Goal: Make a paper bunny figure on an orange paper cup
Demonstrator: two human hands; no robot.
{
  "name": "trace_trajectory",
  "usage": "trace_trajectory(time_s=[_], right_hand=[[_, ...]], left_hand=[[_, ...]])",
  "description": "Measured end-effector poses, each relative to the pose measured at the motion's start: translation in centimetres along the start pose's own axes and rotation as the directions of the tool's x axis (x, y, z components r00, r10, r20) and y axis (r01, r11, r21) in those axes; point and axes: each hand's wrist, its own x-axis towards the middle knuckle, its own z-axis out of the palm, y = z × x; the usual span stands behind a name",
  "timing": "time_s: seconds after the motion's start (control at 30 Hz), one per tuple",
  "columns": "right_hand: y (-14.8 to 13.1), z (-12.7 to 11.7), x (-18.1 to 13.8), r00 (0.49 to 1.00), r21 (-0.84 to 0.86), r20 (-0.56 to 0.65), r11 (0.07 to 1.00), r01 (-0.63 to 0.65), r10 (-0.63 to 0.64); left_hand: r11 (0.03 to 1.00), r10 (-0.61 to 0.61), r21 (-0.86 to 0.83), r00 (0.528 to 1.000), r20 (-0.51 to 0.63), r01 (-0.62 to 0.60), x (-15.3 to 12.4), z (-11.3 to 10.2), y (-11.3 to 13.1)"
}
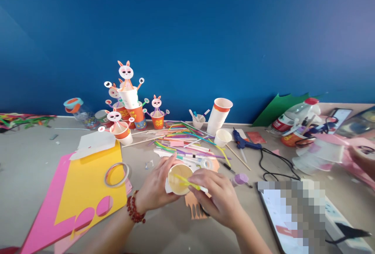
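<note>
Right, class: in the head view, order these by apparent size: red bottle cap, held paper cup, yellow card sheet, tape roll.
Largest: yellow card sheet
Held paper cup and tape roll: too alike to rank
Smallest: red bottle cap

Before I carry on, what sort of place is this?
Probably a craft table, perhaps in a classroom or workshop: it holds a blue glue gun, a yellow sheet and paper-cup rabbits.

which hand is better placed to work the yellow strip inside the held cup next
Probably the right hand: its fingers grip the yellow strip at the cup's open mouth, while the left hand holds the cup.
</note>
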Motion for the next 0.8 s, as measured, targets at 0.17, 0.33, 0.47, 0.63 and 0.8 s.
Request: trace_trajectory(time_s=[0.17,0.33,0.47,0.63,0.8], right_hand=[[0.56,0.69,0.10,0.990,0.118,-0.093,0.988,-0.096,0.107],[0.52,0.59,0.34,0.968,0.220,-0.179,0.966,-0.133,0.174],[0.18,0.42,0.64,0.965,0.244,-0.173,0.958,-0.151,0.196],[0.06,0.53,0.65,0.963,0.262,-0.125,0.944,-0.200,0.239],[0.14,0.64,0.07,0.949,0.277,-0.122,0.928,-0.249,0.291]], left_hand=[[0.994,-0.037,-0.100,0.999,0.009,0.038,-0.31,0.16,-0.18],[0.961,-0.114,-0.248,0.993,0.033,0.119,-0.45,0.32,-0.37],[0.944,-0.136,-0.295,0.989,0.063,0.148,-0.41,0.35,-0.44],[0.962,-0.114,-0.242,0.991,0.063,0.126,-0.42,0.32,-0.54],[0.973,-0.083,-0.213,0.995,0.056,0.093,-0.44,0.25,-0.58]])
